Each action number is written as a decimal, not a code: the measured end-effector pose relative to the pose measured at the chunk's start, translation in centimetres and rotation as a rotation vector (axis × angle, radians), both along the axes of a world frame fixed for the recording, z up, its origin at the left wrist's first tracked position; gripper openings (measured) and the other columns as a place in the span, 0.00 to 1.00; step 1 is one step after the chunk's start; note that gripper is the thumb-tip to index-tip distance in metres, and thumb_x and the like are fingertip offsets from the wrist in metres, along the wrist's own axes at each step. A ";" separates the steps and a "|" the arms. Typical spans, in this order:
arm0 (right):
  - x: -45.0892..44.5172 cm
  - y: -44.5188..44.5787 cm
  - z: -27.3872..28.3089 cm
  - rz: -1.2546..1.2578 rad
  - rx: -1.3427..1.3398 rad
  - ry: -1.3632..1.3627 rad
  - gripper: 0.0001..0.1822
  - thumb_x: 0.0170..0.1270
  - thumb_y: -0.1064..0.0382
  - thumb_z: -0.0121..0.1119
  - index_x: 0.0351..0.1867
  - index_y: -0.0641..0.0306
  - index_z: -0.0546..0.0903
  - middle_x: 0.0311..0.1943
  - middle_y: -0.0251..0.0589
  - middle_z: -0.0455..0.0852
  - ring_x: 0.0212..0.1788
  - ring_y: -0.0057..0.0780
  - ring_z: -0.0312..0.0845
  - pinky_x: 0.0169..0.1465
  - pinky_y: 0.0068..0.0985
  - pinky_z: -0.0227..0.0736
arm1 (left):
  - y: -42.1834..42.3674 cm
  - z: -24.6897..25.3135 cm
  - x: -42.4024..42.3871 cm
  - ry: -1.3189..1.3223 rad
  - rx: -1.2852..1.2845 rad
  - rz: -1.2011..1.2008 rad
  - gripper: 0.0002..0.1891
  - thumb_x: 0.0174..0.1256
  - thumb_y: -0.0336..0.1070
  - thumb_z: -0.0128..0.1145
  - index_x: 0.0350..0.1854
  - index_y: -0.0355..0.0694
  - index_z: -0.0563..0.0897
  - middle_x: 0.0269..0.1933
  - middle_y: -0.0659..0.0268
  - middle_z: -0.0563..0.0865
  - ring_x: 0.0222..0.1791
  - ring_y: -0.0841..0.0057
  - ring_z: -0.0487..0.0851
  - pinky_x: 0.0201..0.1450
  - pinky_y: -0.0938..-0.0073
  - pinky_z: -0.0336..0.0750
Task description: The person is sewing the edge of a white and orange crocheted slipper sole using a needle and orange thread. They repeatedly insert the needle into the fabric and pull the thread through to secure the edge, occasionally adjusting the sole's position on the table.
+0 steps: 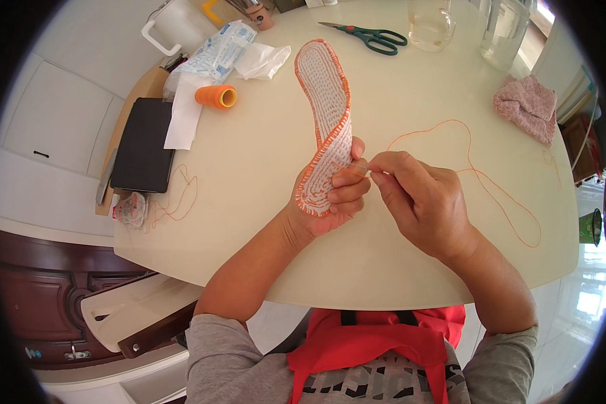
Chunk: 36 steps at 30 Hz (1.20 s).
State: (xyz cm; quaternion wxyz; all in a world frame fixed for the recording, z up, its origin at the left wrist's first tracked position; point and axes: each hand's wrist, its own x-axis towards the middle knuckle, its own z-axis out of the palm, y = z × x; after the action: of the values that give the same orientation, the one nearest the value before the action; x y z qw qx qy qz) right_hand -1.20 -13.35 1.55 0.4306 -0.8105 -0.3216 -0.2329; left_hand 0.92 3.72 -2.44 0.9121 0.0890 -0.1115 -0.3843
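Note:
My left hand (pixel 346 194) grips a stitched fabric insole (pixel 328 83), white with rows of stitching and an orange overcast edge. The insole is bent and twisted, its far end pointing away from me above the table. Between the thumb and forefinger of my right hand (pixel 424 197) is a thin sewing needle (pixel 358 165), its other end at the insole's surface beside my left fingers. Orange thread (pixel 437 129) runs from around my right hand and lies in loops on the table to the right. Whether the needle's tip is inside the fabric is hard to tell.
Green-handled scissors (pixel 373 38) lie at the back, near a glass jug (pixel 432 25) and a clear jar (pixel 505 33). A pink cloth (pixel 527 108) is at right. At left are an orange thread spool (pixel 216 96), a tissue pack (pixel 217 53), a black tablet-like case (pixel 142 146) and loose thread (pixel 174 214).

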 end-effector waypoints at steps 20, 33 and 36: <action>0.1 -0.1 -0.1 0.008 -0.018 -0.002 0.07 0.52 0.72 0.57 0.33 0.61 0.73 0.21 0.37 0.80 0.21 0.33 0.77 0.20 0.25 0.69 | 0.0 0.0 -0.1 -0.001 0.012 0.002 0.12 0.65 0.41 0.45 0.42 0.38 0.68 0.21 0.70 0.68 0.16 0.85 0.64 0.15 0.87 0.59; 0.2 -0.1 -0.1 0.009 -0.005 -0.027 0.08 0.54 0.72 0.56 0.35 0.60 0.74 0.20 0.37 0.80 0.20 0.32 0.77 0.19 0.25 0.69 | -0.1 0.2 -0.1 0.013 0.034 0.010 0.10 0.65 0.40 0.45 0.41 0.38 0.68 0.21 0.71 0.68 0.16 0.86 0.63 0.15 0.87 0.58; 0.2 -0.2 -0.3 0.005 -0.025 -0.017 0.08 0.53 0.72 0.57 0.34 0.61 0.73 0.20 0.38 0.79 0.20 0.33 0.77 0.19 0.25 0.68 | -0.1 0.2 -0.1 0.015 0.036 0.005 0.10 0.65 0.40 0.45 0.41 0.39 0.68 0.21 0.71 0.68 0.16 0.85 0.63 0.15 0.87 0.58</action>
State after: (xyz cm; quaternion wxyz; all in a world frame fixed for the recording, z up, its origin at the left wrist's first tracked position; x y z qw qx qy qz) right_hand -1.04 -13.55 1.27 0.4181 -0.8130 -0.3302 -0.2348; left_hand 0.79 3.64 -2.22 0.9123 0.1027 -0.0973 -0.3844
